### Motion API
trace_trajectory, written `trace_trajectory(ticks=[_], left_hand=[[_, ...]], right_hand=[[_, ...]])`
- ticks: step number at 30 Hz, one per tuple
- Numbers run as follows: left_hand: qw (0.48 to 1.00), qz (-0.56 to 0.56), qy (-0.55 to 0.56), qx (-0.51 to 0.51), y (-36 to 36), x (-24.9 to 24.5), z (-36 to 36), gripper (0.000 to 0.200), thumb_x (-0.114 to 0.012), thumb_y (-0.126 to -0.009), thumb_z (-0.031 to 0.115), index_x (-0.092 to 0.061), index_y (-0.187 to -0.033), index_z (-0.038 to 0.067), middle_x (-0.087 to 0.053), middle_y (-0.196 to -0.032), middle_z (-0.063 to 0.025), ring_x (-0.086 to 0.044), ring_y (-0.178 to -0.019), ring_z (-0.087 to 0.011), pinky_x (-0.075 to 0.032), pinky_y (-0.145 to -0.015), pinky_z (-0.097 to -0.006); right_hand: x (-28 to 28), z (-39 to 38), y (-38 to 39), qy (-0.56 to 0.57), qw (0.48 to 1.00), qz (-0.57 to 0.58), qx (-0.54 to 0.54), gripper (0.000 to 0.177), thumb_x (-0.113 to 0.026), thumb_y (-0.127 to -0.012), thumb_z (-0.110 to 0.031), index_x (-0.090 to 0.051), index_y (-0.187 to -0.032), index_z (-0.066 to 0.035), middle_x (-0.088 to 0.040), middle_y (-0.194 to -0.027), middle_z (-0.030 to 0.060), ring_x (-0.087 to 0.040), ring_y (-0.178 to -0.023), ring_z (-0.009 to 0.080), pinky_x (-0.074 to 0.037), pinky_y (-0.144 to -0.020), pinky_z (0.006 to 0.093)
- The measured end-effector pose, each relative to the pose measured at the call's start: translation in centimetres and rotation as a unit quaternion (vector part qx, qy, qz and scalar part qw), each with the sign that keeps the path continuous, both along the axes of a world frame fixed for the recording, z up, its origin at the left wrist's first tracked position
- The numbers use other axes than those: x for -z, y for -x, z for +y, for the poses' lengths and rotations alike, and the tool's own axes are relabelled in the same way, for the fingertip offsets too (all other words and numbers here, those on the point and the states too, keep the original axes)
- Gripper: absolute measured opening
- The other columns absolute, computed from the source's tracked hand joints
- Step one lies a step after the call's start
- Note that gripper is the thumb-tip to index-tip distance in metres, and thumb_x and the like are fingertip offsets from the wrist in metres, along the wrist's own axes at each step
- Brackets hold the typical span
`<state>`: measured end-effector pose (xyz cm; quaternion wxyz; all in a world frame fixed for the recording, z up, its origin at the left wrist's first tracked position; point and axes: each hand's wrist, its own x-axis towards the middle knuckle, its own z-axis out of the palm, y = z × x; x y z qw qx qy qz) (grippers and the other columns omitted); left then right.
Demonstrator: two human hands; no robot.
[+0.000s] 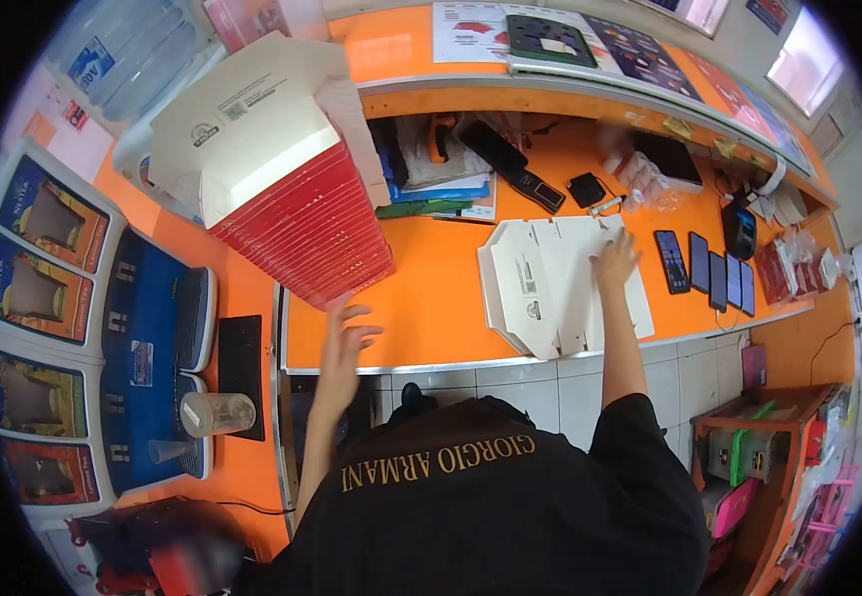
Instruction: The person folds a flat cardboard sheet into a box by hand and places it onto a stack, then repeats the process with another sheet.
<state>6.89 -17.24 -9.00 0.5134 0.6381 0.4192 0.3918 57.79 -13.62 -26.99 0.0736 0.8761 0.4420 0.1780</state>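
A flat, partly creased white cardboard box blank lies on the orange counter in front of me, with small printing on its left panel. My right hand rests on the blank's right part, fingers stretched out. My left hand is at the counter's front edge, near the lower end of a tall stack of red boxes. Its fingers are apart and hold nothing. An open white box with its lid raised tops the stack.
Several phones lie on the right of the counter. Under the shelf are papers, a black handheld device and plastic-wrapped items. A drink dispenser and a clear plastic jar stand at left.
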Motion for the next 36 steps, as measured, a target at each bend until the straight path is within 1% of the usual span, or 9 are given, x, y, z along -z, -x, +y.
trace_trajectory(ticks=[7, 13, 15, 19, 23, 25, 28, 31, 36], left_hand=[[0.965, 0.083, -0.060, 0.242, -11.0, 1.4, -1.6, 0.040, -0.041, -0.096, 0.027, -0.039, -0.129, 0.004, -0.044, -0.122, -0.0130, -0.053, -0.104, -0.0230, -0.040, -0.091, -0.0338], [0.935, 0.084, -0.062, 0.338, -15.2, 2.7, -6.7, 0.036, -0.041, -0.097, 0.028, -0.046, -0.121, 0.002, -0.043, -0.120, -0.0143, -0.049, -0.108, -0.0244, -0.038, -0.094, -0.0327], [0.932, 0.085, 0.018, 0.352, -15.5, 2.2, -7.9, 0.034, -0.040, -0.097, 0.024, -0.047, -0.122, 0.002, -0.045, -0.119, -0.0138, -0.047, -0.111, -0.0240, -0.037, -0.095, -0.0323], [0.939, 0.094, -0.027, 0.330, -15.5, 3.4, -8.1, 0.033, -0.041, -0.097, 0.027, -0.050, -0.119, 0.004, -0.045, -0.119, -0.0124, -0.048, -0.108, -0.0235, -0.037, -0.094, -0.0313], [0.959, 0.006, 0.088, 0.270, -15.2, 4.5, -7.1, 0.035, -0.041, -0.097, 0.030, -0.051, -0.119, 0.004, -0.049, -0.119, -0.0114, -0.048, -0.111, -0.0222, -0.038, -0.094, -0.0322], [0.883, -0.245, 0.353, 0.191, -15.5, 2.1, -6.3, 0.037, -0.041, -0.097, 0.033, -0.050, -0.120, 0.005, -0.050, -0.123, -0.0110, -0.052, -0.111, -0.0216, -0.043, -0.090, -0.0315], [0.779, -0.439, 0.401, 0.199, -14.1, -0.1, -5.0, 0.039, -0.046, -0.095, 0.031, -0.046, -0.124, 0.005, -0.052, -0.124, -0.0108, -0.055, -0.107, -0.0197, -0.048, -0.084, -0.0300], [0.884, -0.219, 0.396, 0.114, -12.6, -0.7, -4.3, 0.040, -0.049, -0.093, 0.026, -0.043, -0.125, 0.003, -0.056, -0.116, -0.0099, -0.057, -0.102, -0.0171, -0.049, -0.081, -0.0280], [0.937, -0.249, 0.241, 0.050, -13.0, -1.7, -5.9, 0.036, -0.051, -0.093, 0.020, -0.043, -0.123, 0.002, -0.055, -0.114, -0.0074, -0.054, -0.103, -0.0131, -0.045, -0.086, -0.0284]], right_hand=[[-7.1, -1.6, 2.0, 0.021, 0.978, 0.138, 0.157, 0.089, -0.069, -0.069, -0.053, -0.035, -0.136, -0.005, -0.027, -0.144, 0.0140, -0.026, -0.132, 0.0318, -0.028, -0.100, 0.0577], [-5.9, -1.8, 1.0, 0.051, 0.993, 0.067, 0.082, 0.088, -0.068, -0.071, -0.051, -0.034, -0.137, -0.003, -0.022, -0.146, 0.0153, -0.023, -0.133, 0.0323, -0.027, -0.100, 0.0604], [-5.8, -1.9, 1.5, 0.025, 0.999, -0.006, 0.022, 0.063, -0.065, -0.078, -0.037, -0.045, -0.127, -0.002, -0.038, -0.136, 0.0145, -0.034, -0.127, 0.0305, -0.037, -0.095, 0.0546], [-10.2, -1.8, 3.3, -0.105, 0.981, 0.147, -0.069, 0.015, -0.058, -0.078, -0.005, -0.051, -0.091, -0.004, -0.057, -0.091, 0.0084, -0.058, -0.093, 0.0257, -0.050, -0.073, 0.0387], [-19.8, -7.1, 9.8, -0.356, 0.842, 0.148, -0.377, 0.016, -0.058, -0.068, -0.001, -0.051, -0.083, -0.003, -0.058, -0.080, 0.0117, -0.058, -0.075, 0.0329, -0.047, -0.066, 0.0425], [-20.7, -10.8, 12.8, -0.324, 0.757, 0.173, -0.540, 0.017, -0.060, -0.063, -0.002, -0.049, -0.076, -0.004, -0.060, -0.087, 0.0098, -0.057, -0.080, 0.0289, -0.046, -0.067, 0.0397], [-20.9, -15.9, 18.2, -0.235, 0.669, 0.226, -0.668, 0.018, -0.062, -0.061, -0.006, -0.049, -0.073, -0.006, -0.061, -0.094, 0.0066, -0.055, -0.086, 0.0234, -0.044, -0.068, 0.0374], [-21.0, -18.1, 20.4, -0.167, 0.638, 0.284, -0.696, 0.021, -0.065, -0.062, -0.009, -0.053, -0.079, -0.006, -0.060, -0.099, 0.0060, -0.055, -0.087, 0.0225, -0.045, -0.069, 0.0372], [-21.3, -18.4, 20.1, -0.144, 0.596, 0.413, -0.674, 0.031, -0.072, -0.069, -0.014, -0.054, -0.091, -0.003, -0.051, -0.097, 0.0104, -0.053, -0.087, 0.0252, -0.047, -0.075, 0.0375]])
